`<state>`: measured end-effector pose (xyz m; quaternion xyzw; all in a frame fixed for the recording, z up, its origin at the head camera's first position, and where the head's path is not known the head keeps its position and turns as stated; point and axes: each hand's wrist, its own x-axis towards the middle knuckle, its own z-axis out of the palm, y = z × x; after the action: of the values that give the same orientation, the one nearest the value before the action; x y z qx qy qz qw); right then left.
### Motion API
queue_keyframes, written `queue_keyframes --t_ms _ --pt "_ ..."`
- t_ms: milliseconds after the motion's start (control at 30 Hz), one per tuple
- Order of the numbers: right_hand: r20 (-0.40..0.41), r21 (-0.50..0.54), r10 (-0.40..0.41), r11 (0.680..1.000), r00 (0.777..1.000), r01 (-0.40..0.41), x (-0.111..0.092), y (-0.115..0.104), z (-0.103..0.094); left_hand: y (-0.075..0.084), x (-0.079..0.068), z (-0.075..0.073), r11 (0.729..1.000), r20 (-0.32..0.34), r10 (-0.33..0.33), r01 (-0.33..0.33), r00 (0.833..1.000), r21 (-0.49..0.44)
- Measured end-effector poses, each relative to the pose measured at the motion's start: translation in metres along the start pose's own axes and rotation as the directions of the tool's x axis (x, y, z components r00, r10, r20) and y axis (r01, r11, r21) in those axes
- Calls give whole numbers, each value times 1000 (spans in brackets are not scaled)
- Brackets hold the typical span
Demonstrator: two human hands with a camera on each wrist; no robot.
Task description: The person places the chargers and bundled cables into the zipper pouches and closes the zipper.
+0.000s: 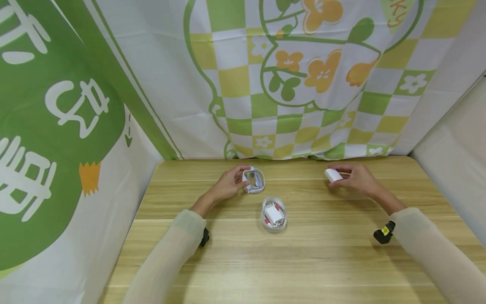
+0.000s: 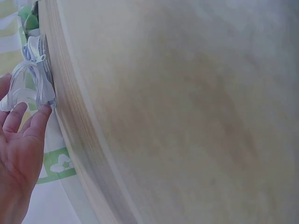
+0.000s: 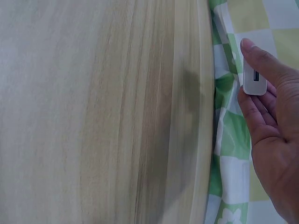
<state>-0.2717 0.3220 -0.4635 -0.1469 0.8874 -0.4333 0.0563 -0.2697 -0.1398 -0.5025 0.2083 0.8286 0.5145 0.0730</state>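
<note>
Toward the back of the wooden table, my left hand (image 1: 228,183) grips a coiled white cable (image 1: 260,180) by its left side, thumb and fingers around the loops. The left wrist view shows the cable's loops (image 2: 38,77) standing upright at the fingertips. Farther right, my right hand (image 1: 360,180) pinches a white USB charger (image 1: 333,175) between thumb and fingers. A dark USB slot shows on the charger's end face (image 3: 254,88) in the right wrist view. Between the hands and nearer the front lies an oval clear-plastic bundle (image 1: 274,228) with a white block and red bits inside.
The wooden table (image 1: 243,261) ends at the back against a hanging cloth (image 1: 250,118) with green and yellow checks. A green and white cloth (image 1: 64,139) hangs along the left side, and a pale one (image 1: 459,160) along the right.
</note>
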Motion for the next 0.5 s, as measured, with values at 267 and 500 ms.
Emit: queue_keyframes --t_ms 267,500 --pt "-1 42 -65 997 998 65 5 -7 7 -1 1 -1 1000 -8 6 -6 1000 15" --pt "11 26 -96 995 995 96 8 -8 12 0 0 -1 1000 8 -9 9 1000 18"
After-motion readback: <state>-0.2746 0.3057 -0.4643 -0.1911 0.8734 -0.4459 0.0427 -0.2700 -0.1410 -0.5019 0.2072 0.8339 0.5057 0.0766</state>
